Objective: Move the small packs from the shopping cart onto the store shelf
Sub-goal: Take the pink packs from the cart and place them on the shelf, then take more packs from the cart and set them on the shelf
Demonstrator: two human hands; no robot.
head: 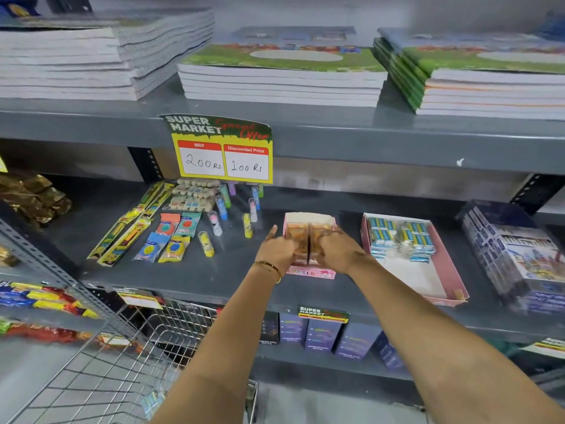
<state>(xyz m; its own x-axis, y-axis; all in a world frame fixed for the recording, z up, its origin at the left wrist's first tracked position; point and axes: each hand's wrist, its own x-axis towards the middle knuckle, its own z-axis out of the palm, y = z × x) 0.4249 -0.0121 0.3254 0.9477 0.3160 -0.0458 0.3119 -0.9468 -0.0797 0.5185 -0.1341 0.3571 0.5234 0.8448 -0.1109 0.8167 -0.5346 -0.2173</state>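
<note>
Both hands reach into a pink display box [309, 272] on the grey store shelf [214, 276]: the left hand [276, 249] and right hand [337, 250] press on small packs [305, 237] inside it. A wire shopping cart [101, 371] stands below left.

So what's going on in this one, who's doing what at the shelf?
A person is stocking the middle shelf. Both hands, left hand and right hand, are inside a small pink box on the shelf, pressing on brownish packs in it. Whether the fingers grip them is unclear. The wire shopping cart sits below left. A larger pink tray of blue packs lies to the right.
</note>
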